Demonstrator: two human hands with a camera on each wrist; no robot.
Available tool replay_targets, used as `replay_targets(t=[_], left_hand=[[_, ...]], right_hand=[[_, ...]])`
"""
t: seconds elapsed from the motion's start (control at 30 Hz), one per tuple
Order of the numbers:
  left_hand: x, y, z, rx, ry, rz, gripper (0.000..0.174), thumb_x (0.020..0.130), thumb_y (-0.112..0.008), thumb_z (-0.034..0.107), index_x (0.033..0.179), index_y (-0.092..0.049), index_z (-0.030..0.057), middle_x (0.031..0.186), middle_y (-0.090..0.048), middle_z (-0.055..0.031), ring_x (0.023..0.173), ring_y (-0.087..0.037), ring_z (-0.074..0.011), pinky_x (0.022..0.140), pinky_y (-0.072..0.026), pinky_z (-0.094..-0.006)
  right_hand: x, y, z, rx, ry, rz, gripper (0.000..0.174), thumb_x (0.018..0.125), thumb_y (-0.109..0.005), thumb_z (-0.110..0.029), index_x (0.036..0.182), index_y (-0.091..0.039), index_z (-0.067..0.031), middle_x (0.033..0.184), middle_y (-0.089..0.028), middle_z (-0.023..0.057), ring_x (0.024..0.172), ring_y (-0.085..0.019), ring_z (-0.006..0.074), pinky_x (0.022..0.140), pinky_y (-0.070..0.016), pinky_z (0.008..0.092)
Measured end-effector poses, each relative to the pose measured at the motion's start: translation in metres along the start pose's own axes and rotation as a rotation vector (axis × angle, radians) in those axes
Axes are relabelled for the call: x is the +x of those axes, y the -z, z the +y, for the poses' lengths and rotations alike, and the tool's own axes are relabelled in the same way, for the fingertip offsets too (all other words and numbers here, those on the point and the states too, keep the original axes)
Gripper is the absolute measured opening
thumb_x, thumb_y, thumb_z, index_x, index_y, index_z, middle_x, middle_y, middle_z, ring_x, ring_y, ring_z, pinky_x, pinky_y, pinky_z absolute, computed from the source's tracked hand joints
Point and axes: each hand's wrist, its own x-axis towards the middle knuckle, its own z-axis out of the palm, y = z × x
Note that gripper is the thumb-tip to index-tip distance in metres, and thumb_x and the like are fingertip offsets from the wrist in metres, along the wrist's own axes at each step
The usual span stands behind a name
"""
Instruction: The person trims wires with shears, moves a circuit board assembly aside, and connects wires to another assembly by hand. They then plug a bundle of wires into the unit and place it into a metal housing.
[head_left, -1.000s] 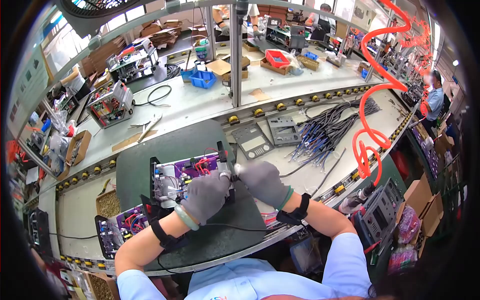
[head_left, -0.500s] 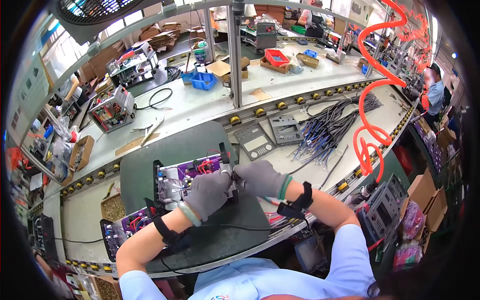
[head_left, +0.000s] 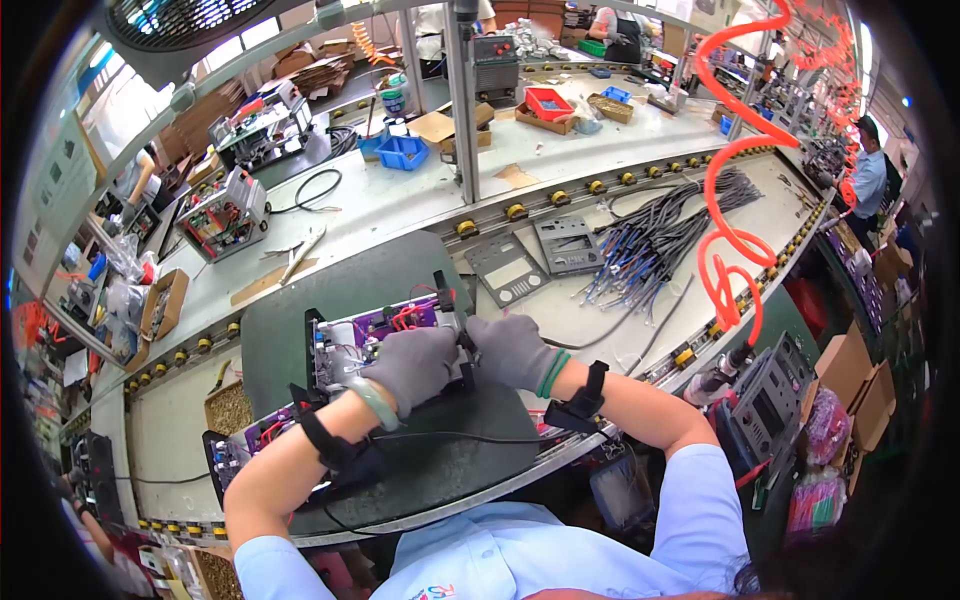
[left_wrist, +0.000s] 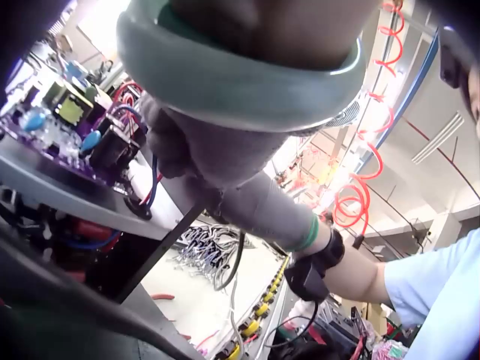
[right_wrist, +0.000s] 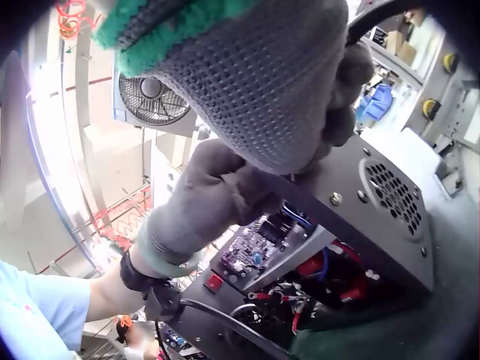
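Observation:
An open-sided electronics unit with a purple circuit board (head_left: 375, 328) sits on the dark green mat. Its black end panel (right_wrist: 352, 169) has a round vent grille and screws. My grey-gloved left hand (head_left: 415, 366) is bent over the unit's inner side, fingers curled at the panel's top edge; what they hold is hidden. Outside the panel, my gloved right hand (head_left: 512, 350) has its fingers curled round a black cable (right_wrist: 379, 15) that emerges at the top of the right wrist view. Both hands meet at the panel edge. A pale green bangle (left_wrist: 225, 79) circles my left wrist.
A second purple-board unit (head_left: 265, 432) stands left of my left forearm. Beyond the mat lie two grey front panels (head_left: 505, 272) and a bundle of dark cables (head_left: 660, 235). A coiled red air hose (head_left: 715, 190) hangs at right. Yellow rollers (head_left: 515, 211) line the conveyor.
My right hand has moved slightly in toward the panel, closing up on the left hand. My left hand stays at the panel edge. The head view has shifted a little.

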Motion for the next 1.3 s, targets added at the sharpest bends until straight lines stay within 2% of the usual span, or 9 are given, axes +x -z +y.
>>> replay_targets(t=[0.07, 0.27, 0.33, 0.43, 0.63, 0.77, 0.87, 1.1, 1.3], left_hand=[[-0.004, -0.003, -0.018, 0.039, 0.032, -0.135, 0.016, 0.089, -0.060, 0.015, 0.104, -0.064, 0.0118, 0.084, -0.070, -0.0169, 0.080, -0.071, -0.0372, 0.066, -0.0553, -0.0479], [-0.058, 0.014, -0.099, 0.018, -0.099, 0.316, 0.014, 0.092, -0.061, 0.016, 0.085, -0.069, 0.0072, 0.073, -0.068, -0.0155, 0.067, -0.068, -0.0306, 0.059, -0.0521, -0.0431], [-0.034, 0.028, -0.096, -0.839, 0.341, 0.137, 0.004, 0.089, -0.063, 0.006, 0.089, -0.067, 0.0052, 0.066, -0.059, 0.0008, 0.058, -0.054, -0.0069, 0.052, -0.0420, -0.0240], [-0.009, 0.030, -0.065, -1.356, 0.373, 0.368, 0.004, 0.092, -0.062, 0.007, 0.093, -0.065, 0.0081, 0.061, -0.049, 0.0059, 0.046, -0.036, -0.0023, 0.039, -0.0240, -0.0219], [0.020, 0.004, -0.037, -1.181, 0.008, 0.290, 0.016, 0.105, -0.056, 0.011, 0.112, -0.067, 0.0022, 0.097, -0.066, 0.0013, 0.086, -0.057, -0.0055, 0.075, -0.0464, -0.0212], [0.019, -0.006, -0.060, -1.032, -0.072, 0.200, 0.028, 0.102, -0.059, 0.009, 0.127, -0.063, -0.0025, 0.113, -0.068, -0.0036, 0.098, -0.058, -0.0087, 0.084, -0.0476, -0.0240], [0.019, 0.003, -0.047, -1.008, -0.081, 0.218, 0.026, 0.101, -0.055, 0.008, 0.123, -0.065, -0.0018, 0.107, -0.068, -0.0009, 0.097, -0.056, -0.0078, 0.081, -0.0466, -0.0242], [0.015, 0.004, -0.052, -0.724, -0.083, 0.283, 0.025, 0.100, -0.065, 0.015, 0.119, -0.069, 0.0001, 0.105, -0.070, -0.0075, 0.094, -0.063, -0.0178, 0.084, -0.0515, -0.0339], [0.014, 0.016, -0.030, -0.885, -0.195, 0.122, 0.012, 0.096, -0.068, 0.001, 0.107, -0.071, -0.0015, 0.094, -0.067, 0.0006, 0.085, -0.057, -0.0082, 0.075, -0.0492, -0.0251]], right_hand=[[-0.005, -0.010, 0.012, 0.139, 0.102, 0.210, 0.026, 0.082, -0.070, -0.023, 0.099, -0.062, -0.0050, 0.072, -0.065, 0.0118, 0.069, -0.068, 0.0322, 0.058, -0.0522, 0.0447], [-0.029, 0.023, 0.024, 0.106, 0.036, 0.370, 0.035, 0.075, -0.071, -0.020, 0.108, -0.065, -0.0092, 0.079, -0.064, 0.0143, 0.074, -0.066, 0.0360, 0.065, -0.0518, 0.0483], [-0.015, 0.022, 0.018, 0.179, 0.088, 0.423, 0.028, 0.073, -0.071, -0.016, 0.098, -0.062, -0.0082, 0.080, -0.064, 0.0132, 0.079, -0.066, 0.0365, 0.069, -0.0528, 0.0478], [-0.001, 0.056, -0.009, 0.280, 0.034, 0.402, 0.044, 0.076, -0.067, -0.008, 0.119, -0.066, -0.0058, 0.090, -0.069, 0.0174, 0.085, -0.069, 0.0379, 0.072, -0.0549, 0.0449], [0.043, 0.036, -0.037, 0.109, 0.079, 0.680, 0.045, 0.080, -0.063, -0.008, 0.125, -0.062, -0.0047, 0.099, -0.069, 0.0187, 0.090, -0.069, 0.0382, 0.078, -0.0549, 0.0445], [0.041, 0.021, -0.033, 0.214, -0.010, 0.287, 0.036, 0.079, -0.065, -0.009, 0.114, -0.064, -0.0036, 0.092, -0.068, 0.0146, 0.090, -0.068, 0.0325, 0.074, -0.0552, 0.0400], [0.044, 0.019, -0.029, 0.023, -0.041, 0.519, 0.015, 0.075, -0.071, -0.018, 0.086, -0.069, -0.0089, 0.087, -0.067, 0.0105, 0.083, -0.067, 0.0293, 0.069, -0.0541, 0.0392], [0.021, 0.038, -0.017, -0.050, 0.015, 0.541, 0.011, 0.080, -0.066, -0.021, 0.079, -0.066, -0.0104, 0.075, -0.065, 0.0084, 0.073, -0.068, 0.0279, 0.063, -0.0512, 0.0411], [-0.012, 0.044, -0.024, 0.070, -0.047, 0.532, 0.017, 0.068, -0.070, -0.017, 0.081, -0.066, -0.0074, 0.075, -0.065, 0.0099, 0.073, -0.066, 0.0321, 0.067, -0.0500, 0.0420]])
